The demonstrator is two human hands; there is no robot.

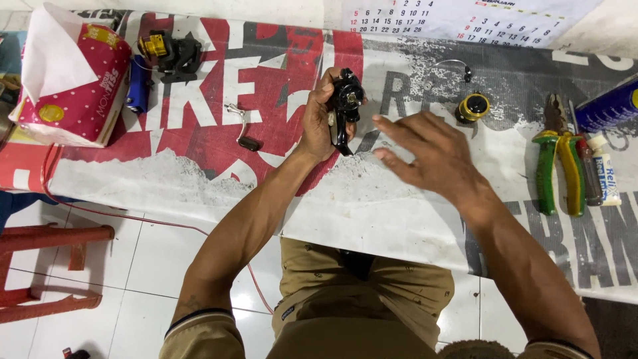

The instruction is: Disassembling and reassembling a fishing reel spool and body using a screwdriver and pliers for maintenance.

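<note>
My left hand (321, 119) grips a black fishing reel body (344, 106), held upright above the printed banner that covers the table (372, 199). My right hand (425, 156) hovers just to the right of it, fingers spread and empty, slightly blurred. A gold and black spool (472, 107) lies on the banner beyond my right hand. A small metal crank handle with a black knob (242, 127) lies to the left of my left hand.
A second black reel with a gold part (170, 53) and a blue cylinder (137, 85) lie at the back left, beside a red dotted tissue pack (73, 80). Green-handled pliers (559, 156), a small oil bottle (603, 169) and a blue can (610, 106) lie right. A red stool (46, 266) stands lower left.
</note>
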